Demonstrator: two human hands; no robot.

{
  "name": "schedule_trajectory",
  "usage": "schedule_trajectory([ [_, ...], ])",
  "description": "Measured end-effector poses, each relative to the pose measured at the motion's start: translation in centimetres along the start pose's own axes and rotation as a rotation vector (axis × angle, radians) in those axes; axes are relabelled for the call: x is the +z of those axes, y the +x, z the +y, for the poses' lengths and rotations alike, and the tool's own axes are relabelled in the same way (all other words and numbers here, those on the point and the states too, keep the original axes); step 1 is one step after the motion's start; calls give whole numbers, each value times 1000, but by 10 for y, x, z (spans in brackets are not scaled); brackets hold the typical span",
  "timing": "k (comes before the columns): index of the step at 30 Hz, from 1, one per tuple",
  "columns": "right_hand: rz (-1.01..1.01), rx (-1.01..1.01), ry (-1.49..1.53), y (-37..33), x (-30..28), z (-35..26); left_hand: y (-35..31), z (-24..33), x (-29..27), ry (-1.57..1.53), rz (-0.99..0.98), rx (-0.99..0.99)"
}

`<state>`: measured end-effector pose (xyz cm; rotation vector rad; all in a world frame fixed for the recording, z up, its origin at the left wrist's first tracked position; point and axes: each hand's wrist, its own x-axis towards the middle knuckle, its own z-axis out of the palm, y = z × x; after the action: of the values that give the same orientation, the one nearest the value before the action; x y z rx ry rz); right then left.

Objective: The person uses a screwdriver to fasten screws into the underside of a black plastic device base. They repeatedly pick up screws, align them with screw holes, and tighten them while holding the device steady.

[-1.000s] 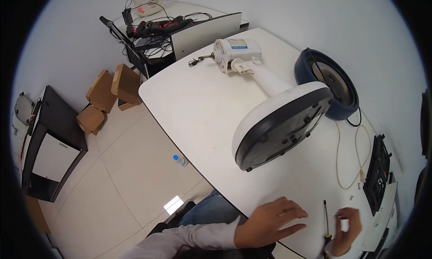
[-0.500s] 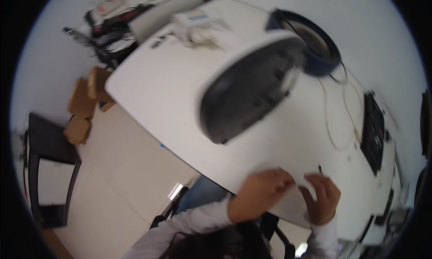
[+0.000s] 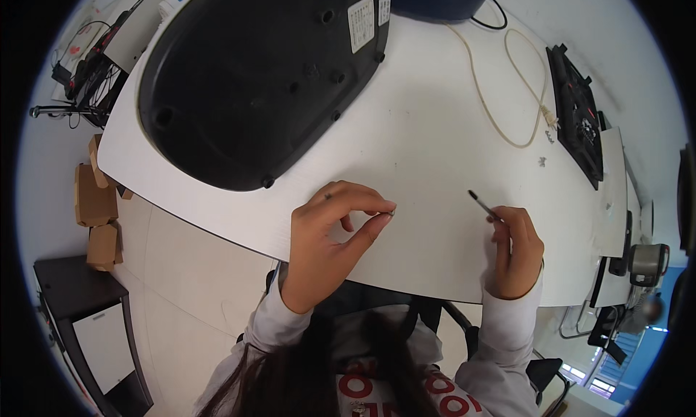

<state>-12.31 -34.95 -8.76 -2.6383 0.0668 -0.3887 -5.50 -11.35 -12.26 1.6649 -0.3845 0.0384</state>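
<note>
My left hand is over the near part of the white table, thumb and forefinger pinched on a tiny metallic piece, too small to name for sure. To its right, my right hand grips a slim grey rod with a black tip; its tip points up and left, toward the table's middle. A large black rounded plastic base lies underside up at the far left, with round holes and white labels. Neither hand touches it.
A dark blue ring-shaped part stands at the back with a black cable. A beige cord loops toward small metal bits. An open black tool case lies at the right edge. Cardboard boxes stand beyond the table's left side.
My view has shifted, so the black base now appears larger and further left. My hands have moved apart; the right now visibly holds the rod, and the left pinches the small piece.
</note>
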Motion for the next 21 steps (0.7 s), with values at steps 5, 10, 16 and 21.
schedule_trajectory([
  [5,-86,-337,0,6,10,-12,0,-1,2,58,-31,-17],
  [10,-83,-394,-34,7,17,-14,0,-3,2,115,-65,14],
  [16,-88,-419,-40,7,21,-11,1,0,5,165,-80,-22],
  [21,-112,-441,-68,7,20,-10,0,-1,6,235,-89,49],
])
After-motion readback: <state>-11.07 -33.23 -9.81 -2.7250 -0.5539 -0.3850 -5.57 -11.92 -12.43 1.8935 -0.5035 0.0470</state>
